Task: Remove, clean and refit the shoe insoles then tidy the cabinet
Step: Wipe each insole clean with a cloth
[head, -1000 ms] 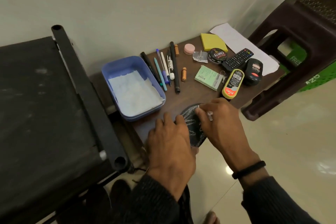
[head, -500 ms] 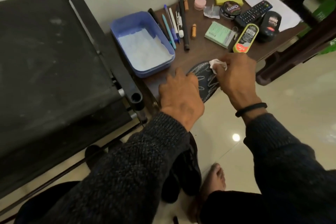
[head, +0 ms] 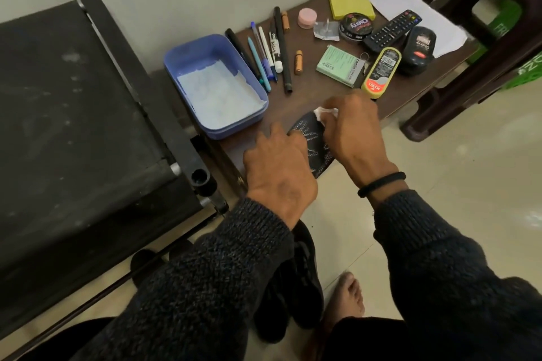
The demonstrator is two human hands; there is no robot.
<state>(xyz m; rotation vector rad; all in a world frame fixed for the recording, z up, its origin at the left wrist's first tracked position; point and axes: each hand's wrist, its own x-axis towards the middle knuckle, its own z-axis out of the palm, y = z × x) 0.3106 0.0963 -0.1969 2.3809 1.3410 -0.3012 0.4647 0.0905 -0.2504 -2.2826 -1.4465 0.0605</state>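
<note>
Brown tabletop (head: 319, 88): insole (head: 313, 145) between left hand (head: 280, 167), right hand (head: 353, 130).

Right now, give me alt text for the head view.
The left hand presses a dark insole flat on the brown table while the right hand rubs it with a white wipe. Pens lie beside a blue tray.

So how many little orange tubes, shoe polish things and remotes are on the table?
Orange tubes: 2
Shoe polish things: 3, the round tin, the yellow Kiwi bottle, the black Cherry applicator
Remote: 1
Total: 6
</note>
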